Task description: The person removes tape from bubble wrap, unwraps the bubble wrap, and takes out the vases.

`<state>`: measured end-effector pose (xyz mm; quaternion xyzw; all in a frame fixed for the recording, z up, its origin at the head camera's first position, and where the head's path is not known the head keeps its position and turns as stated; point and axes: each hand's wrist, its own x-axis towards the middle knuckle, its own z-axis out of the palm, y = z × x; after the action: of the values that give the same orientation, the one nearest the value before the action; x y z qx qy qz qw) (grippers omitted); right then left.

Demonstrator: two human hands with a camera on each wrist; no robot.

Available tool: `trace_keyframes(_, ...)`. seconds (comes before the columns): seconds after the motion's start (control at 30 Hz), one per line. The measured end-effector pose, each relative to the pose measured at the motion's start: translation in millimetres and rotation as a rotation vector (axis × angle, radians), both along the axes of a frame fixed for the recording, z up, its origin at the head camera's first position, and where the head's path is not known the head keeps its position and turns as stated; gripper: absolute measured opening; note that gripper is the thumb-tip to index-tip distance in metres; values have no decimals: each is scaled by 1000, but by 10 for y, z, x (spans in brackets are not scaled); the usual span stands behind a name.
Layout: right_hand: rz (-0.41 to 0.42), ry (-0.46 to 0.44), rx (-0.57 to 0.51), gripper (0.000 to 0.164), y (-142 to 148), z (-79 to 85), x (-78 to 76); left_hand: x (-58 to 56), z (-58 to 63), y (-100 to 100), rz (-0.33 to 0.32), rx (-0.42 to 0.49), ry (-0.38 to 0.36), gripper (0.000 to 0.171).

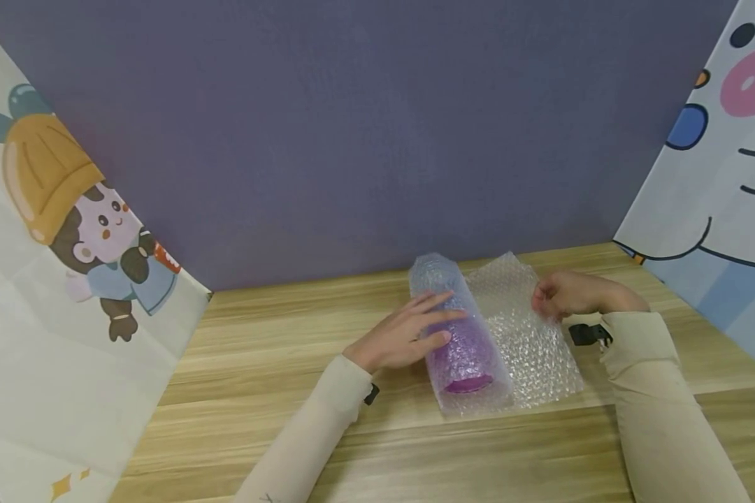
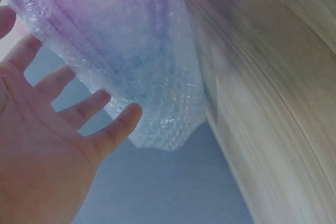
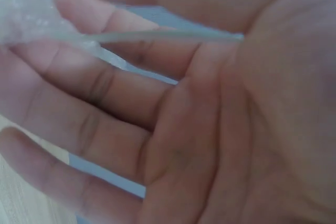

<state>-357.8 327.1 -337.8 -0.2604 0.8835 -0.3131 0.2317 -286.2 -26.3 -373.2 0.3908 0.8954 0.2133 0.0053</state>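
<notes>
The purple cylinder-shaped object wrapped in clear bubble wrap (image 1: 473, 349) is lying on the light wood-grain bench (image 1: 277, 363), under the nearer left hand (image 1: 409, 332), which is resting on it with fingers spread, gripping nothing; its long axis is running away from the person, the far end leaning leftward. Toward the right hand (image 1: 572, 293), which is pinching its edge, the loose bubble-wrap sheet (image 1: 528, 356) is spreading flat, and the object is showing violet through shiny film.
</notes>
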Motion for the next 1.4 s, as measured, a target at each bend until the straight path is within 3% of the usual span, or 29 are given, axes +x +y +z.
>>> trace_keyframes(0.2,55,7,19,10,66,-49,-44,-13,-2,-1,20,14,-15,49)
trace_keyframes(0.43,-67,8,131,26,42,32,-4,-36,-12,-22,29,24,-38,50)
trace_keyframes(0.67,-144,174,123,27,-28,93,29,-54,-6,-39,31,34,-51,52)
trace_keyframes(0.83,-119,328,75,21,-182,145,56,-58,-2,-50,35,35,-60,52)
trace_keyframes(1.0,-101,403,72,16,-388,175,89,-71,3,-66,36,44,-67,51)
trace_keyframes(1.2,-25,333,42,14,-581,104,100,-95,4,-83,36,52,-71,49)
trace_keyframes(1.4,68,274,83,11,-645,-32,66,-101,13,-85,53,56,-82,49)
